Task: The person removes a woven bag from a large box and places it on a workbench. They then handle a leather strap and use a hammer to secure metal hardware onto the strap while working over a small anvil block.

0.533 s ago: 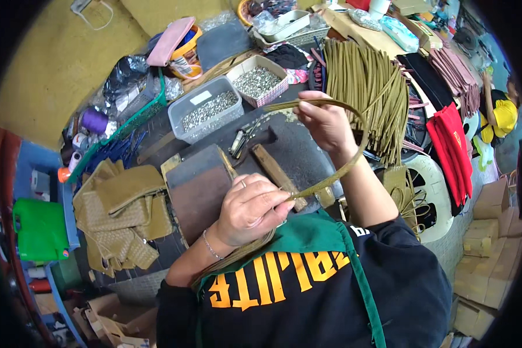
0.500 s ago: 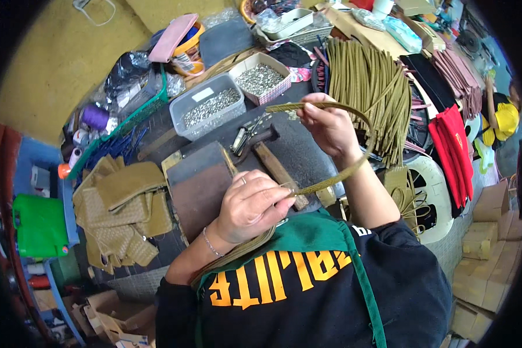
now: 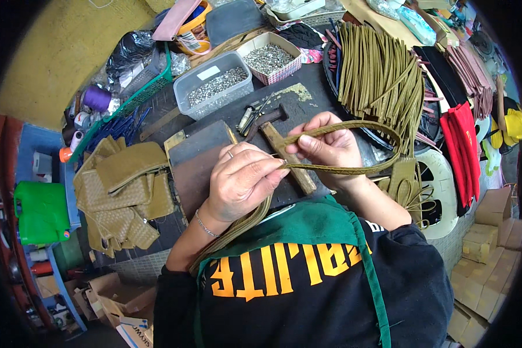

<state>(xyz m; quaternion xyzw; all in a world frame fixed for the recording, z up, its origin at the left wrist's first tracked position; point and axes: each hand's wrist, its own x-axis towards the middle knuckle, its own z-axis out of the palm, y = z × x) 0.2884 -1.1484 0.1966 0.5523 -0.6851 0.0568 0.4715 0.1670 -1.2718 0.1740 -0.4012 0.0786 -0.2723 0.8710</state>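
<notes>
A narrow olive-brown strap (image 3: pixel 383 166) runs between my two hands and bends back in a loop on the right. My left hand (image 3: pixel 240 181) pinches one part of it between thumb and fingers; more strap lengths hang below that hand along the forearm. Something small and shiny shows at its fingertips, too small to name. My right hand (image 3: pixel 326 144) grips the strap near its end, close to the left fingertips. Beneath the hands lies a hammer (image 3: pixel 290 159) with a wooden handle. Left of it, a brown-topped board (image 3: pixel 197 168) rests on the dark worktable.
Beyond the hands stand a clear tub (image 3: pixel 198 103) and a checked box (image 3: pixel 275 74), both holding small metal pieces. Many olive straps (image 3: pixel 377 87) are heaped at the right. Woven olive pieces (image 3: pixel 124 185) pile up at the left. A white plastic chair (image 3: pixel 443 214) is at the right.
My right hand has come down and closer to my left hand, bringing the strap's end with it. The strap's loop is now flatter and reaches further right. The view has shifted slightly.
</notes>
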